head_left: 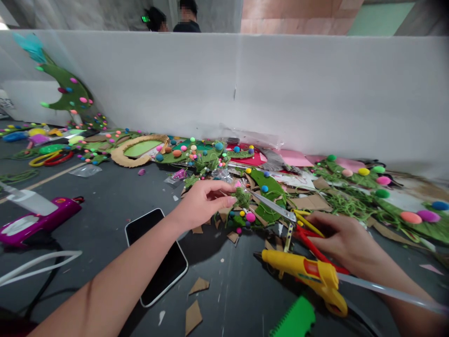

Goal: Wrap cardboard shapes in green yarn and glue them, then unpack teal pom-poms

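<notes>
My left hand [206, 206] pinches a small tuft of green yarn [242, 198] between thumb and fingers. My right hand [342, 238] is closed round the yellow and red handles of a pair of scissors [275, 206]. The blades point left, with their tip close to the yarn tuft; whether they touch it I cannot tell. Just behind lies a green crescent [268, 187] dotted with coloured pom-poms. A yellow hot glue gun [305, 269] rests in front of my right hand, with a clear glue stick out of its back.
Beneath my left forearm lies a phone [166, 276]. A purple glue gun [42, 220] stands at left, and a green comb-edged piece [294, 318] at the front. Cardboard scraps [194, 317] litter the table. Behind the craft pieces rises a white partition [168, 84], with two people beyond.
</notes>
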The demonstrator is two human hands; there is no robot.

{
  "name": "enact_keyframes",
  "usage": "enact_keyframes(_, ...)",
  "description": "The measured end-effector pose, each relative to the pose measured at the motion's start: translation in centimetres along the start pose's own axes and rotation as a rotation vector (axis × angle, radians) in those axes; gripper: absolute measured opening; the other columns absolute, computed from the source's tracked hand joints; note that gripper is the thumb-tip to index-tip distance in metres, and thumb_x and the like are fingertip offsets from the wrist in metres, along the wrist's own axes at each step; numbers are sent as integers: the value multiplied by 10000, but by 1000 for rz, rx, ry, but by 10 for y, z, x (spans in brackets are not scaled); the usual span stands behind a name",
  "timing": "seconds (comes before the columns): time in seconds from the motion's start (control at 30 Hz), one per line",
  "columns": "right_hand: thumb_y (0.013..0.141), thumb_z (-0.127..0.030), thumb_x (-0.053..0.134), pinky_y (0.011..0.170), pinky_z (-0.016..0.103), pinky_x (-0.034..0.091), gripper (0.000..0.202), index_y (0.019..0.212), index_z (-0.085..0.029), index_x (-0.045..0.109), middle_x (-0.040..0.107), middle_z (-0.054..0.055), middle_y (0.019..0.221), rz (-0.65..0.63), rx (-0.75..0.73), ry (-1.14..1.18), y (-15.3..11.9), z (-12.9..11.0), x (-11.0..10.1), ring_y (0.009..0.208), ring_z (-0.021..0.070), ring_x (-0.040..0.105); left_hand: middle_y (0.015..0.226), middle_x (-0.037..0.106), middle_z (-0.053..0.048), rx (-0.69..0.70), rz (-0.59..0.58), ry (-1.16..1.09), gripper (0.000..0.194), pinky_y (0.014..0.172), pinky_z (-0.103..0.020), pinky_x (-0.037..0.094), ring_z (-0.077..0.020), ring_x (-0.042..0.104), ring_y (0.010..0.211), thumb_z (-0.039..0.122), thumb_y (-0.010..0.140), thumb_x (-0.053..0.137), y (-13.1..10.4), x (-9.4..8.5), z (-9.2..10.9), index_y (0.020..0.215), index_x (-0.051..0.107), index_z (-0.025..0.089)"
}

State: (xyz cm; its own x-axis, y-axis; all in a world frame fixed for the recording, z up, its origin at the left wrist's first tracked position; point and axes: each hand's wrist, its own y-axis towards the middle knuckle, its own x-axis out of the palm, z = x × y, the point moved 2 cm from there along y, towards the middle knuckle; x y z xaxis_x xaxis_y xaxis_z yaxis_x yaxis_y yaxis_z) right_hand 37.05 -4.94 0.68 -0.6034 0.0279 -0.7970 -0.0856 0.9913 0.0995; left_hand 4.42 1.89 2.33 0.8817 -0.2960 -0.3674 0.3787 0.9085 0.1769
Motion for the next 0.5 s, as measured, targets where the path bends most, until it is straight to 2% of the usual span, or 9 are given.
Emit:
enact_keyframes(0.13, 789, -503, 716, 575, 269, 371, 320, 747, -209, 598, 570, -19, 646, -7, 56, -57, 1, -1, 0, 619, 151, 480, 964, 783, -54, -35, -7, -70, 257, 824, -329, 591, -174, 741, 852, 355, 854, 767, 0, 2, 1, 1041, 741, 182)
enact_keyframes(0.27, 775, -523, 747, 582, 267, 369, 349, 807, -220, 576, 556, -33, 662, 0, 100, -72, 1, -2, 0, 616, 145, 477, 827, 767, -40, -123, -22, -259, 231, 779, -306, 596, -153, 735, 771, 304, 853, 776, 0, 4, 2, 1007, 700, 149)
enact_keyframes(0.5, 809, -526, 744, 601, 255, 383, 358, 782, -206, 587, 536, -27, 693, -37, 9, 14, 2, -5, 8, 667, 140, 468, 818, 767, -43, -194, -101, -488, 225, 776, -259, 596, -137, 748, 793, 280, 812, 838, -1, 11, 2, 890, 689, 130)
